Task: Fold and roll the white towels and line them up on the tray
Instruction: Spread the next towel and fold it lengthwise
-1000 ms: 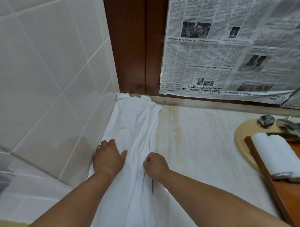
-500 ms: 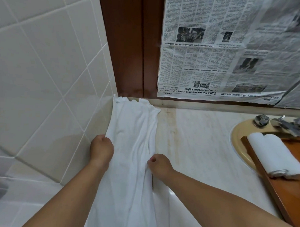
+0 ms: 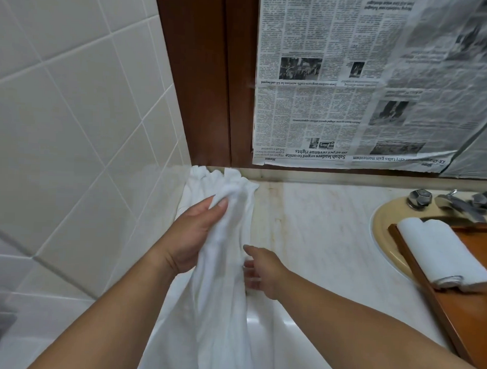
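A wooden tray (image 3: 465, 316) across the yellow sink (image 3: 384, 233) holds two rolled towels (image 3: 438, 254) side by side. On the marble counter (image 3: 318, 228), against the tiled wall (image 3: 73, 123), the left hand (image 3: 190, 237) grips a bunched fold of the white towel (image 3: 221, 316). The right hand (image 3: 261, 270) touches its edge with loose, straight fingers. Newspaper (image 3: 350, 91) covers the mirror.

White glazed tiles (image 3: 59, 122) cover the left wall. A dark wooden frame (image 3: 201, 86) borders upside-down newspaper (image 3: 350, 91) sheets behind a pale marble surface (image 3: 318, 228), which holds a beige sink (image 3: 382, 236) with metal taps (image 3: 420, 197).
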